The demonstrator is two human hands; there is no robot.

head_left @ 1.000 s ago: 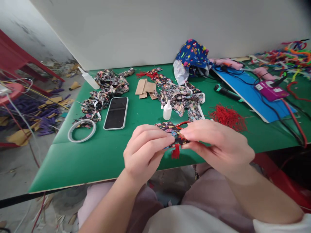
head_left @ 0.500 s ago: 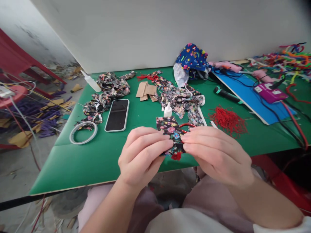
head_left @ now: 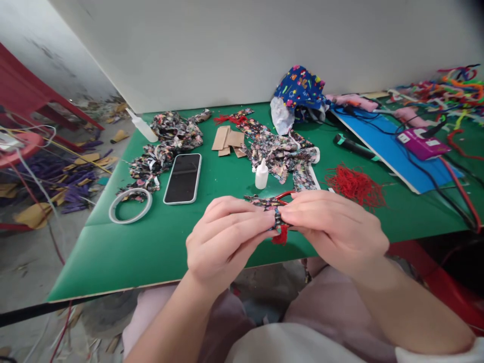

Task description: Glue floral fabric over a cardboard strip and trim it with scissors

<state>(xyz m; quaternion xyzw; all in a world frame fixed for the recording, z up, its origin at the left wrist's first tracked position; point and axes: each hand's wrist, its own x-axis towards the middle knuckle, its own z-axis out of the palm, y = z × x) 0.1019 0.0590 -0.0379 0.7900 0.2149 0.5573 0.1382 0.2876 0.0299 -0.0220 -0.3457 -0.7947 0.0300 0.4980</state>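
Note:
Between my two hands is a small piece of dark floral fabric (head_left: 266, 202), pinched over the front of the table. My left hand (head_left: 227, 242) is closed on its left side, and my right hand (head_left: 336, 232) grips the right side, fingertips nearly touching. A tuft of red thread (head_left: 280, 236) hangs below the fabric. Just behind my right fingers shows a red handle loop (head_left: 285, 195); the rest of that tool is hidden. A small white squeeze bottle (head_left: 261, 175) stands upright behind the fabric.
On the green table (head_left: 124, 257) lie a phone (head_left: 183, 179), a tape roll (head_left: 130, 220), cardboard pieces (head_left: 228, 139), floral fabric strips (head_left: 282, 151) and red threads (head_left: 355, 186). A blue board (head_left: 393, 146) with cables and a purple box (head_left: 422, 143) is at right. Behind rises a white panel (head_left: 212, 55).
The fabric has tipped from showing its flat floral face to being nearly edge-on between my fingers. More of the white bottle now shows, and the red tuft hangs lower.

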